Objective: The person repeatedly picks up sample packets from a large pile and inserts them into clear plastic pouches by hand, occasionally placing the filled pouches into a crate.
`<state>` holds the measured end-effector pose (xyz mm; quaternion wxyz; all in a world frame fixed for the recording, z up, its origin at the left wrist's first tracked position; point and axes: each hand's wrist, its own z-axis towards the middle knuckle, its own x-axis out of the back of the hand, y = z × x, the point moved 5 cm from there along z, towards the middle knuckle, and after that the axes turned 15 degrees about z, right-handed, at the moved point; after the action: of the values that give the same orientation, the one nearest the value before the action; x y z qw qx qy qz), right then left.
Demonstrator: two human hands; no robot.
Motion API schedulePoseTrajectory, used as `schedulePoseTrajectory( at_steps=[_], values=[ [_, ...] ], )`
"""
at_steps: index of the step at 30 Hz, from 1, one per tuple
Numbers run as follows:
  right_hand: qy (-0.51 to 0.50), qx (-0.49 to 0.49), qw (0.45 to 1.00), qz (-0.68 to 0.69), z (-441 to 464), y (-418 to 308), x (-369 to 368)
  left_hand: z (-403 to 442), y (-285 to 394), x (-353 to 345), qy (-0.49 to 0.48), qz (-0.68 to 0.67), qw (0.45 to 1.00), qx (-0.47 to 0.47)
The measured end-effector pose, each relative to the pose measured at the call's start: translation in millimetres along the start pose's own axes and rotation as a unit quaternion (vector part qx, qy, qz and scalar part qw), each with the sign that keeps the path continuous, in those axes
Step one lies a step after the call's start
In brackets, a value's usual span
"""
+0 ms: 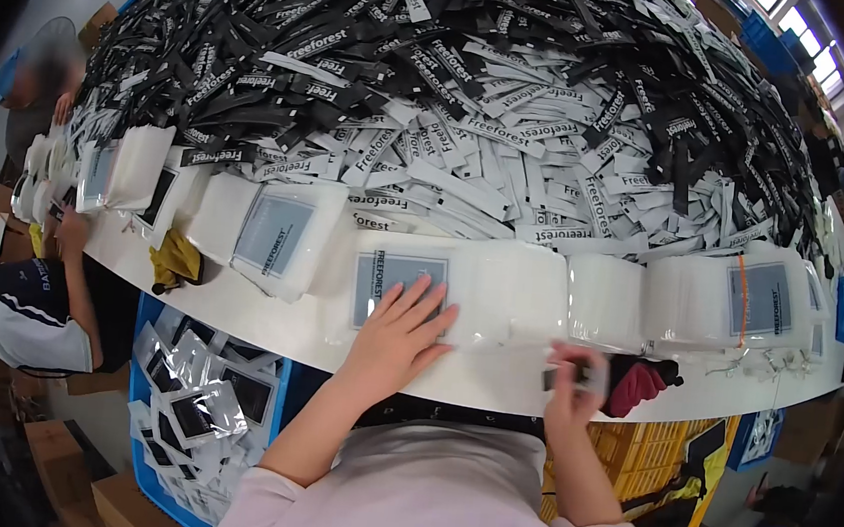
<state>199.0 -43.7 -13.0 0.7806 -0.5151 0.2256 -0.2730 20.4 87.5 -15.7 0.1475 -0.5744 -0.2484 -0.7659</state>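
Note:
My left hand (404,327) lies with fingers spread on a clear plastic bag printed with a grey FREEFOREST panel (371,277). At the table's front edge, my right hand (575,385) is closed, slightly smeared by motion. A small dark and whitish item shows at its fingers; I cannot make out what it is. Just right of that hand sits a dark red cloth pouch (638,383) with a black end. Stacks of clear bags (607,302) line the table beyond my right hand. Another bag stack (284,236) with a grey panel is left of my left hand.
A large heap of black and white Freeforest strips (477,98) covers the table's back. A yellow pouch (176,260) lies at left. Below stand a blue bin of packed bags (193,414) and a yellow crate (641,458). Another person (36,310) works at left.

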Motion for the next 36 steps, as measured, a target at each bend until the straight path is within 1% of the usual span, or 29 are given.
schedulePoseTrajectory(
  at_steps=[1, 3, 4, 5, 7, 8, 9, 10, 13, 14, 15, 17, 18, 20, 22, 24, 25, 26, 27, 28, 29, 30, 31, 33, 34, 35, 36],
  values=[
    [0.016, -0.078, 0.996, 0.026, -11.0, 12.1, 2.3, 0.6, 1.5, 7.1, 0.002, 0.003, 1.0, -0.003],
    [0.01, -0.13, 0.983, 0.129, -19.7, 10.3, 10.7, -0.5, 3.9, 13.9, 0.019, -0.009, 1.0, 0.001],
    [0.015, -0.057, 0.985, 0.161, -16.4, -6.3, 8.6, -0.3, 3.4, 17.0, 0.038, -0.024, 0.999, 0.006],
    [-0.04, 0.095, 0.988, 0.115, -9.9, -27.5, 4.9, -0.3, 2.6, 20.7, 0.059, -0.038, 0.997, 0.011],
    [-0.012, 0.243, 0.957, 0.159, -9.8, -47.5, -3.0, -2.0, 4.7, 28.1, 0.106, -0.013, 0.994, 0.029],
    [-0.056, 0.175, 0.982, 0.045, -11.2, -33.8, -2.3, -1.9, 5.2, 32.2, 0.133, 0.0, 0.99, 0.037],
    [-0.1, 0.103, 0.987, -0.072, -17.9, -12.7, 1.3, -3.6, 4.4, 28.7, 0.137, -0.018, 0.99, 0.039],
    [-0.045, -0.095, 0.993, 0.056, -23.2, 14.8, -1.6, -5.1, 2.8, 22.3, 0.142, -0.037, 0.988, 0.041],
    [-0.063, 0.101, 0.984, 0.136, -26.3, -9.9, -1.7, 2.6, 1.2, 14.0, 0.147, -0.085, 0.985, 0.042],
    [-0.043, 0.135, 0.983, 0.115, -23.9, -13.9, -4.0, 0.3, 3.4, 13.0, 0.135, -0.104, 0.985, 0.039],
    [-0.031, 0.04, 0.994, 0.092, -25.8, 1.7, -2.2, -1.0, -0.2, 15.0, 0.149, -0.116, 0.98, 0.068],
    [-0.007, -0.145, 0.989, 0.043, -29.7, 30.2, 0.9, -0.9, -5.0, 25.2, 0.182, -0.144, 0.965, 0.124],
    [0.012, -0.108, 0.989, 0.1, -27.5, 25.6, 3.0, -3.4, -3.5, 40.9, 0.24, -0.113, 0.953, 0.146],
    [0.024, -0.166, 0.972, 0.162, -19.6, 9.6, -3.6, -8.9, 16.3, 59.5, 0.257, -0.035, 0.962, 0.079],
    [0.038, -0.214, 0.949, 0.23, -9.9, -3.1, -16.2, -12.1, 37.2, 59.3, 0.259, 0.02, 0.966, -0.005],
    [0.017, -0.295, 0.934, 0.202, -12.0, 1.4, -22.2, -18.2, 56.7, 44.2, 0.169, 0.034, 0.984, -0.047],
    [0.006, -0.334, 0.924, 0.188, -13.6, 3.2, -25.4, -22.2, 64.7, 41.4, 0.172, 0.031, 0.983, -0.056],
    [0.008, -0.375, 0.923, 0.083, -16.3, -0.8, -27.0, -25.6, 72.0, 38.3, 0.174, 0.027, 0.982, -0.066],
    [-0.022, -0.328, 0.943, 0.06, -17.0, -0.1, -29.7, -31.7, 77.4, 35.2, 0.177, 0.022, 0.981, -0.076],
    [-0.053, -0.279, 0.958, 0.035, -17.3, 0.3, -34.6, -38.0, 73.5, 30.0, 0.08, -0.01, 0.993, -0.087],
    [-0.084, -0.227, 0.97, 0.009, -14.4, -3.0, -40.2, -37.8, 68.9, 34.6, 0.117, -0.008, 0.992, -0.046],
    [-0.105, -0.247, 0.963, 0.03, -17.9, -10.2, -44.2, -36.3, 64.1, 41.9, 0.153, -0.007, 0.988, -0.006],
    [-0.161, -0.242, 0.957, 0.014, -19.1, -18.9, -50.7, -35.4, 59.5, 50.0, 0.185, -0.006, 0.982, 0.036],
    [-0.273, -0.227, 0.935, -0.017, -23.8, -30.3, -62.5, -32.6, 54.5, 36.1, 0.142, -0.025, 0.989, 0.018],
    [-0.225, -0.234, 0.946, 0.006, -21.9, -33.0, -68.6, -27.2, 51.7, 33.0, 0.125, -0.03, 0.992, 0.014],
    [-0.219, -0.254, 0.942, 0.016, -24.8, -29.3, -66.5, -22.6, 49.8, 31.4, 0.109, -0.036, 0.993, 0.009],
    [-0.212, -0.274, 0.938, 0.026, -29.7, -23.2, -62.3, -22.0, 48.6, 36.9, 0.113, -0.068, 0.991, -0.013]
  ],
)
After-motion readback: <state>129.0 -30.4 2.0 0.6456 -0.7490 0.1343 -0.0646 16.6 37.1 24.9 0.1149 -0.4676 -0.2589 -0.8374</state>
